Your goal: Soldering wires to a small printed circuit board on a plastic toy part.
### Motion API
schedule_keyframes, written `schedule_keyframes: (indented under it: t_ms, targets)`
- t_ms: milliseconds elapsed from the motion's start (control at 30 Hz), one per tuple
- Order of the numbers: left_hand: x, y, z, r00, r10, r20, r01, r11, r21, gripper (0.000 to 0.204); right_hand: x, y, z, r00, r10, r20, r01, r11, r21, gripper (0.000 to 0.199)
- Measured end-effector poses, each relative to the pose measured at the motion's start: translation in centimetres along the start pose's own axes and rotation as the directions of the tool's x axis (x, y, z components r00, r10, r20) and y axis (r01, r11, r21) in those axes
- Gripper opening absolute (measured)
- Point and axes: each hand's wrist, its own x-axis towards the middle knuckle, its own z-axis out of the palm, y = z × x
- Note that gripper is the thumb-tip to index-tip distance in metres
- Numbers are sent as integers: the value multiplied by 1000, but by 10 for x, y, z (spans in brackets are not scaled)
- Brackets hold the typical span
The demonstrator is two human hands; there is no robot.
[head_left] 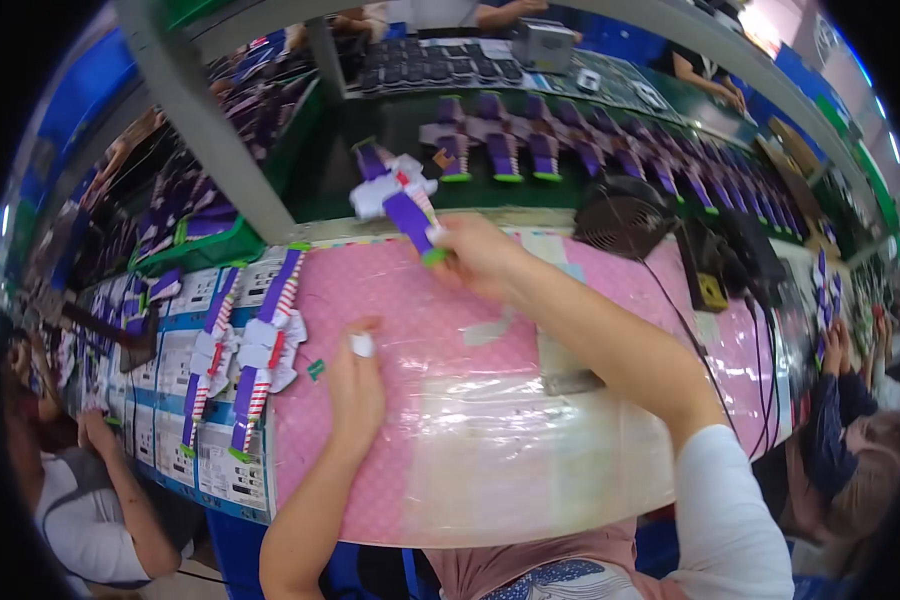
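My right hand (475, 258) reaches to the far edge of the pink mat and grips the near end of a purple-and-white toy part (410, 205). This long part has green tips, striped sides and a white, winged middle with some red. Its far end hangs over the dark green conveyor belt (355, 225). My left hand (356, 385) is over the left of the mat, a white cover on one finger; its fingers are loosely extended and nothing shows in them. Two similar toy parts (270, 345) (210, 355) lie side by side to its left.
Rows of purple parts (545, 150) lie along the belt. A black fan (625, 215) and its cable stand right of my right arm. A grey post (205, 125) rises at the left, by a green tray (200, 245). Co-workers sit on both sides.
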Motion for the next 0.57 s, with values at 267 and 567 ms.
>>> schedule_keyframes:
  t_ms: [267, 567]
  targets:
    - [-2, -1, 0, 995, 93, 47, -93, 996, -1, 22, 174, 2, 3, 902, 0, -432, 122, 959, 256, 15]
    - [-7, -21, 5, 988, 153, 27, -153, 988, 11, 17, -44, -57, 65, 751, -645, -145, 630, 764, -136, 21]
